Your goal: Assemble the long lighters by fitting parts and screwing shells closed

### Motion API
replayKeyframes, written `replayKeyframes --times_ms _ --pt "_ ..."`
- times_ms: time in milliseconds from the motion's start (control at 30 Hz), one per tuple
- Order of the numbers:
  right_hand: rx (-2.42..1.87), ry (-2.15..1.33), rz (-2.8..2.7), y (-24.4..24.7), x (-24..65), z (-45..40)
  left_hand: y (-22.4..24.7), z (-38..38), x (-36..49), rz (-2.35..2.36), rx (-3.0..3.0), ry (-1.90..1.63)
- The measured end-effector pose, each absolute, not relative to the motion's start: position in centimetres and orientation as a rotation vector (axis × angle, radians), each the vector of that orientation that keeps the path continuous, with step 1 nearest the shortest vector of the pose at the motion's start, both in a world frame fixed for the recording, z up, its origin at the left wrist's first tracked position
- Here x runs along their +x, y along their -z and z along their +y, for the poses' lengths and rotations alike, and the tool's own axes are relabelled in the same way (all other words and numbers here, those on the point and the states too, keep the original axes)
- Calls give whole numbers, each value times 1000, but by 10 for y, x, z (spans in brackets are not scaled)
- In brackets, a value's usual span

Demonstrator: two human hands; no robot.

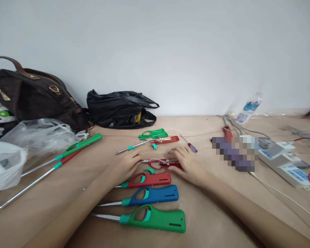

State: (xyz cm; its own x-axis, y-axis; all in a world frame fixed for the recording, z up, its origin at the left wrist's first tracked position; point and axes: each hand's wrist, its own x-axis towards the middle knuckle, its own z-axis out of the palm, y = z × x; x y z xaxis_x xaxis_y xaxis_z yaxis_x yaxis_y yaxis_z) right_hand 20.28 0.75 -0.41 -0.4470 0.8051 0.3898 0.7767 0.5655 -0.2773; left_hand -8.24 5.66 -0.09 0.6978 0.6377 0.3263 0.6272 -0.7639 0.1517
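Observation:
Between my two hands lies an opened red gas lighter (160, 163), its thin wires and inner parts exposed. My left hand (127, 164) has its fingers closed at the metal-tube end. My right hand (188, 166) grips the handle end between thumb and fingers. A loose teal trigger (150, 170) sits just below. Nearer me are whole lighters in red (155, 179), blue (157, 194) and green (160, 218). Beyond my hands are another opened red lighter half (172, 139) with its metal tube (129, 148), a green shell half (153, 133) and a small screwdriver (192, 147).
To the left are a dark bag (41, 93), a black plastic bag (116, 108), white plastic bags (5, 165) and a long green lighter (80, 146). On the right, a power strip (286, 167) with cables, a pixelated purple object (232, 155) and a tilted bottle (249, 108).

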Motion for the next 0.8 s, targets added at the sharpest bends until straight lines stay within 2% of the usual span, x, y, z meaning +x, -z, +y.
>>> replayKeyframes --times_ms 800 --pt "-1170 -320 -2334 16 206 15 -9 48 -61 1082 2553 -698"
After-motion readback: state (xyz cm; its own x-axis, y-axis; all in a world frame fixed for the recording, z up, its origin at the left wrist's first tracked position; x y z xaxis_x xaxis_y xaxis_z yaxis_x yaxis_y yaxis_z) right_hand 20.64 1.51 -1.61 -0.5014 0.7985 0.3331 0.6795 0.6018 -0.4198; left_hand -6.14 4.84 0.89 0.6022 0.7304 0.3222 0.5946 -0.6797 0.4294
